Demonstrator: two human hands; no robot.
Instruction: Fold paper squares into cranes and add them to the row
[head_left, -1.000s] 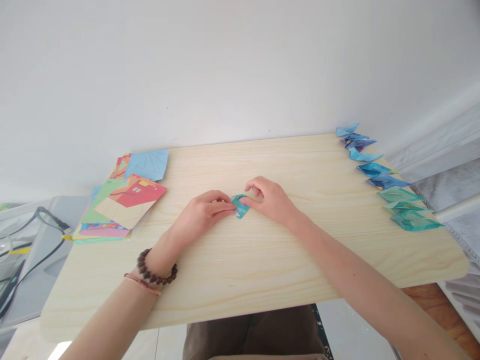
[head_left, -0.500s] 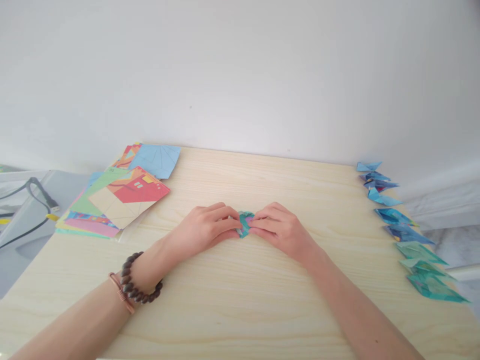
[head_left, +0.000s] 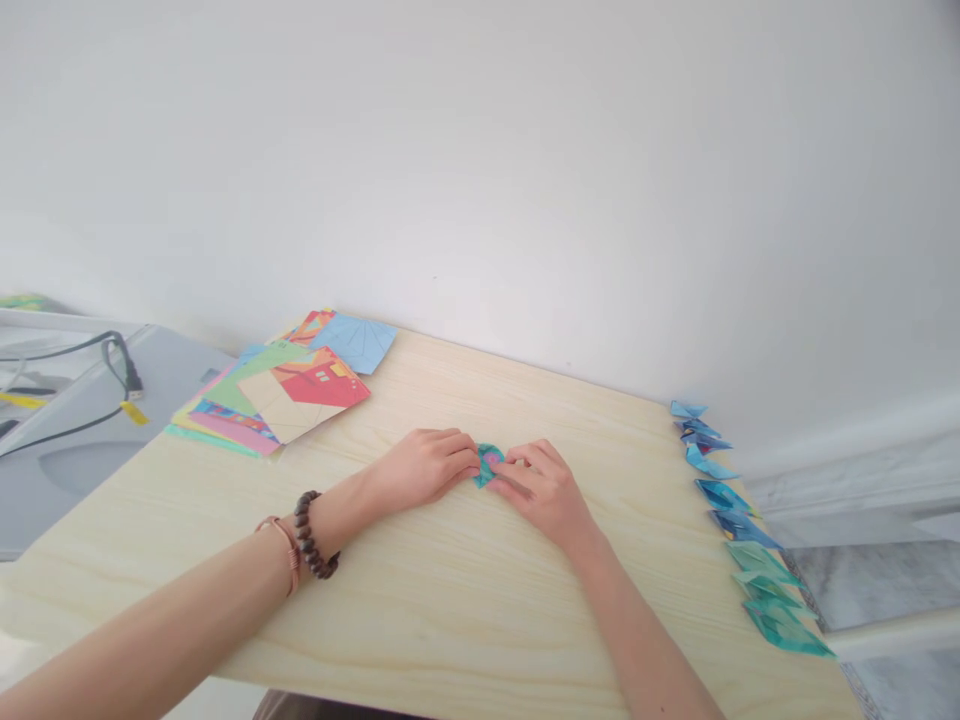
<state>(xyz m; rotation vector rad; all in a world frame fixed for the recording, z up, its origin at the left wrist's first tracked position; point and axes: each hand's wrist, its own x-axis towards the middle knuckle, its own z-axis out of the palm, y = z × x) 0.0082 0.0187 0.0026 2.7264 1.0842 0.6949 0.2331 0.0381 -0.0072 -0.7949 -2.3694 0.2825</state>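
A small folded piece of teal paper [head_left: 489, 464] with a pinkish patch lies on the wooden table between my two hands. The fingers of my left hand [head_left: 435, 466] are closed on its left edge. My right hand [head_left: 546, 490] pinches the right side, thumb below and fingertips above, partly covering the paper. Which folds it has is too small to make out. A dark bead bracelet [head_left: 313, 536] and a copper-coloured bangle [head_left: 289, 552] circle my left wrist.
Loose patterned paper sheets [head_left: 300, 395] are piled at the table's back left. Folded blue paper pieces [head_left: 721, 495] and green ones [head_left: 780, 620] line the right edge. A white wall [head_left: 525, 200] rises behind the table [head_left: 420, 620]. Black cables [head_left: 112, 370] lie on a grey surface at left.
The view has turned and tilted, so the table appears slanted and its front edge shows. Both hands stay at the teal paper; the right fingers have shifted slightly, uncovering its pinkish patch more.
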